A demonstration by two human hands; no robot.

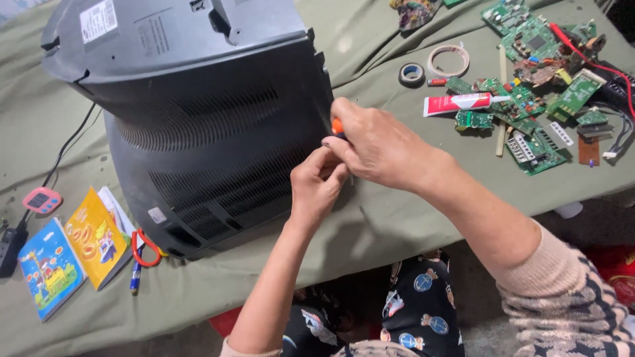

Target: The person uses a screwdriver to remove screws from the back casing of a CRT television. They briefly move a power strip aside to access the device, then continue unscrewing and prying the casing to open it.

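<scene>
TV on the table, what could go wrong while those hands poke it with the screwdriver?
The screwdriver might slip at the TV edge and jab the left hand just below the right hand. The TV's bottom corner sits near the table edge, so hard pushing could perhaps shift it off.

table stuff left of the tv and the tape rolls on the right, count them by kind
booklets: 2 (blue, yellow)
tape rolls: 2 (dark, pale)
pens: 1
red-handled scissors: 1
pink timer: 1
total: 7
Both hands, left and right, are at the television's edge with an orange-handled tool.
</scene>
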